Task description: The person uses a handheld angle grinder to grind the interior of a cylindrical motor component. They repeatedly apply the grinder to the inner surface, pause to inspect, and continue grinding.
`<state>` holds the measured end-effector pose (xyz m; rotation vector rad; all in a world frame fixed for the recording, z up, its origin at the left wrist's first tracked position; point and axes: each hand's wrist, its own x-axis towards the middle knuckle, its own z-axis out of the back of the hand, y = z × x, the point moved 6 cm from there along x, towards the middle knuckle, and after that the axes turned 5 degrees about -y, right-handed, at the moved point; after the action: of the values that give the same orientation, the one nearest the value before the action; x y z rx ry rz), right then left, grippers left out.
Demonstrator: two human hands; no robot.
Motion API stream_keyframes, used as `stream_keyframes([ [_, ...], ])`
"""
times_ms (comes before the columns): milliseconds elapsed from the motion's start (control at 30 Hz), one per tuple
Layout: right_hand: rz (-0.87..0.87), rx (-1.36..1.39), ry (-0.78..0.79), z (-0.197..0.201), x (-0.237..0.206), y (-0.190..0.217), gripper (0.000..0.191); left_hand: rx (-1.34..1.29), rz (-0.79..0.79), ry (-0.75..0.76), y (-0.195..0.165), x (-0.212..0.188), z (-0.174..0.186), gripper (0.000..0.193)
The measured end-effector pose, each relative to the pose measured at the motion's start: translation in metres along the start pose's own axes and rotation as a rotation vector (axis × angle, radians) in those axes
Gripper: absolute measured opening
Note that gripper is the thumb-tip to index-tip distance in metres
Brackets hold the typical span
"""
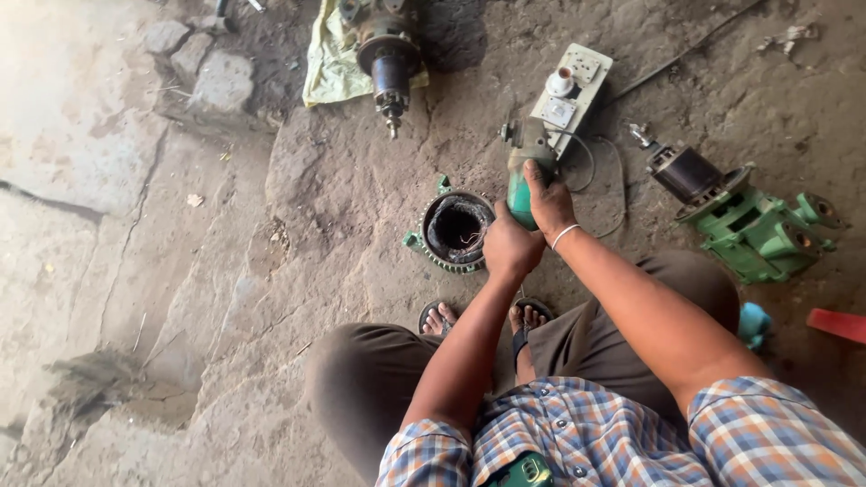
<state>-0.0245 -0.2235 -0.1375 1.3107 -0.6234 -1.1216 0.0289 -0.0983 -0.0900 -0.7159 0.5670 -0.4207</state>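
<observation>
Person, one, squatting on the dirt floor (298, 216): checked shirt, brown trousers, two sandalled feet (439, 317) showing between the knees.

Left hand (511, 245), one: closed into a fist just beside the rim of the motor housing, at the rear end of the green tool. Whether it grips the tool or only rests there cannot be told.

Right hand (547, 200), one: fingers wrapped around the body of the angle grinder (527, 171), a pale band on the wrist.

Angle grinder, one: green body, grey metal head at the far end, held low over the floor just right of the housing; cord trailing away in a loop.

Motor housing (456, 230), one: round, green ribbed outer shell, dark hollow bore with a few loose wire strands inside, standing open end up on the floor in front of the feet.

Socket board (570, 95), one: pale, oblong, lying just beyond the grinder.

Pump assembly (749, 225), one: green casing with dark rotor, lying well to the right.

Rotor and shaft unit (388, 59), one: dark, on a yellowish cloth (329, 63), far edge of the floor.

Stones (203, 63), three, far left.
</observation>
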Motion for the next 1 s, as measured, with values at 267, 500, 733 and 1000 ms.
stream_keyframes([
  [267,-0.137,0.099,0.029,-0.006,0.007,0.002,0.079,0.031,-0.001,0.019,-0.001,0.003,0.008,0.073],
  [500,-0.192,0.33,0.52,0.014,-0.008,0.01,0.081,-0.115,0.027,0.084,-0.017,-0.008,0.012,0.1],
  [733,-0.168,0.315,0.469,0.026,-0.031,-0.006,0.055,-0.161,-0.109,0.048,0.01,-0.033,-0.021,0.119],
  [1000,-0.196,0.275,0.311,0.027,-0.012,-0.02,0.036,0.071,-0.053,0.46,0.102,0.051,-0.032,0.059],
])
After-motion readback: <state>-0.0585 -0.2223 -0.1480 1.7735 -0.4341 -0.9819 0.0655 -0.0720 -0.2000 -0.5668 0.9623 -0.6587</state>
